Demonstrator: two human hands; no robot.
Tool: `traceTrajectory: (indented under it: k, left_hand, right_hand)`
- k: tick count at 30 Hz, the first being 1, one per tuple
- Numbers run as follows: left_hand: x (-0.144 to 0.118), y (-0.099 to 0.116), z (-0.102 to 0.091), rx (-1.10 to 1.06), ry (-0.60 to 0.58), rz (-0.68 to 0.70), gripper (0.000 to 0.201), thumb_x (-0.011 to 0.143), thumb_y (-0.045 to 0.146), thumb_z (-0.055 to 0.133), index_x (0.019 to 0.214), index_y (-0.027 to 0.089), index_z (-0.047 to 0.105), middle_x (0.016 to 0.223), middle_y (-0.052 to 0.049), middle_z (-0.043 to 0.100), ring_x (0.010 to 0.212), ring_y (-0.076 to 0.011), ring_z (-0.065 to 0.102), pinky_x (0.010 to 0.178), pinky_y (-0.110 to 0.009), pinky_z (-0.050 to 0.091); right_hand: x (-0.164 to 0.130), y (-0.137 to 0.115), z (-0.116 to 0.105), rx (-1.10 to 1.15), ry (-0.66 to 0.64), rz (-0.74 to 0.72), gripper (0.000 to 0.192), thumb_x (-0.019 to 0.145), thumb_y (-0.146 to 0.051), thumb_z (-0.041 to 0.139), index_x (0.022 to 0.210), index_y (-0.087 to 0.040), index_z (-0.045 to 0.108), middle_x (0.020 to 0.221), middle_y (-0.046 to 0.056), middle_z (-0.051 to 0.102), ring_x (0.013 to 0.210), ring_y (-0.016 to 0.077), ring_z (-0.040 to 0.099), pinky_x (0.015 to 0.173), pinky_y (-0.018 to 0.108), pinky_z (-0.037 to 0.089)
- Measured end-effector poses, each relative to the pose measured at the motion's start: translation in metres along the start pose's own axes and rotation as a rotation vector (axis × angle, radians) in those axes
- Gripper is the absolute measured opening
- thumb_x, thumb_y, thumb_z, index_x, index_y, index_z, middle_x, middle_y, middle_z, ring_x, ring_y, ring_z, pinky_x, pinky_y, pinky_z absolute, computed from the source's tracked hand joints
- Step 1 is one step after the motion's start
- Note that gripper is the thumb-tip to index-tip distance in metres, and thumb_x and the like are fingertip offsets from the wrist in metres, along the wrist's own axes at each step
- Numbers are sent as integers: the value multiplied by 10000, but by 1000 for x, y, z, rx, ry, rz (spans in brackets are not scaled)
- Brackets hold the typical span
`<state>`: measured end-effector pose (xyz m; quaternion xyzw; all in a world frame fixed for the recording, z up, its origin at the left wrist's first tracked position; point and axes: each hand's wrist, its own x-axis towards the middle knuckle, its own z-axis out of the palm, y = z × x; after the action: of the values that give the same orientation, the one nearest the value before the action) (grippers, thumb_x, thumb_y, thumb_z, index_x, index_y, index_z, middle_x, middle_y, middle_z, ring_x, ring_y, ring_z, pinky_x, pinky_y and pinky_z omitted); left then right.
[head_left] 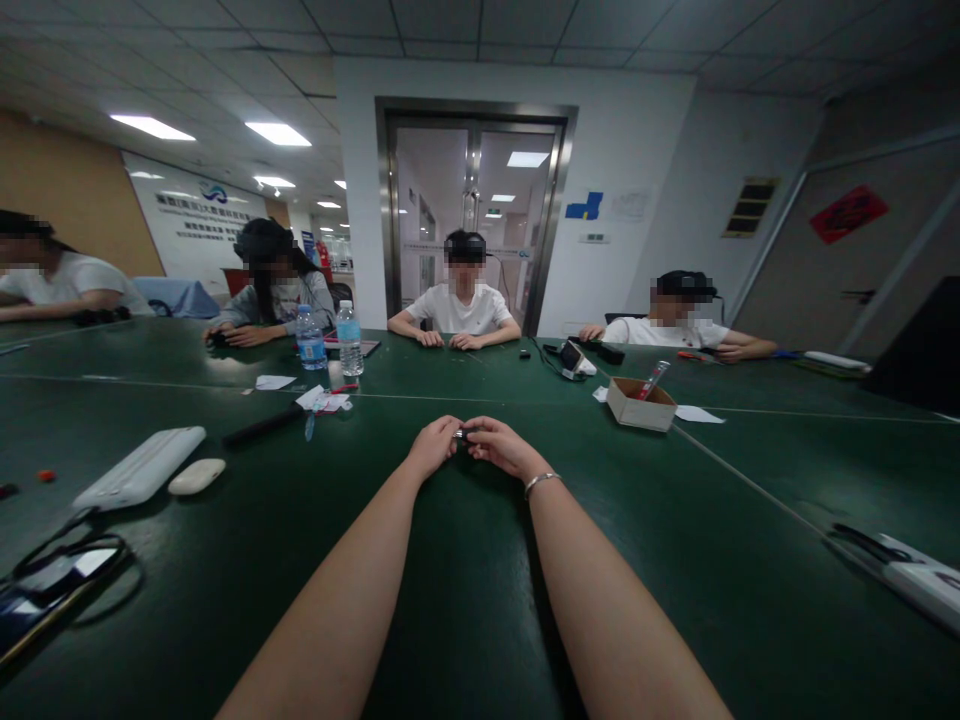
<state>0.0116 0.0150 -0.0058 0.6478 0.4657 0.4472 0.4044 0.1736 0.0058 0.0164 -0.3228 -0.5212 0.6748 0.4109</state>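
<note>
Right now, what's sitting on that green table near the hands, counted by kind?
Water bottles: 2
Cardboard box: 1
White keyboard: 1
White mouse: 1
Small dark object, pinched between left hand and right hand: 1
Total: 6

At your ten o'clock lies a smooth white plastic keyboard (139,468) on the glossy dark green table (465,600). At two o'clock sits a matt brown cardboard box (640,405); your right wrist wears a shiny metal bangle (541,482).

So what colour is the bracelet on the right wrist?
Silver, a thin metallic bracelet just behind the right hand; the head view shows it best.
</note>
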Motion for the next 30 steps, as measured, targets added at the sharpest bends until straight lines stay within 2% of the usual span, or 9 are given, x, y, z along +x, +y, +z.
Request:
traceTrajectory:
  k: [6,12,18,25,30]
  left_hand:
    - [-1,2,1,16,28,-6,248,737,242,466,939,189,601,652,10,542,504,-86,479,427,-177,351]
    - [-2,2,1,-21,13,3,274,789,366,442,892,168,601,587,12,511,488,-92,468,423,-184,347]
    - [-3,4,0,11,30,-14,254,740,243,463,949,183,593,677,9,535,508,-82,479,429,-175,359]
    - [-3,4,1,24,15,12,286,780,363,444,915,165,600,659,3,547,501,-80,471,454,-184,374]
    - [-3,2,0,18,22,18,264,747,302,480,953,184,595,744,-6,572,530,-84,493,441,-181,370]
  right_hand:
    - [0,1,0,6,3,-3,195,705,-58,625,876,-139,577,678,14,615,538,75,583,496,152,475]
    - [1,2,-2,7,-3,-5,198,704,-56,632,874,-143,579,681,13,617,543,80,588,508,161,488]
    - [1,2,-3,13,4,1,202,708,-49,620,884,-138,579,667,11,610,543,79,590,508,156,490]
    - [4,4,-4,22,4,-3,206,696,-43,625,874,-135,578,712,30,629,541,81,594,487,150,479]
    - [4,5,-5,34,9,-14,205,689,-48,639,865,-139,584,690,17,617,540,81,591,496,155,485]
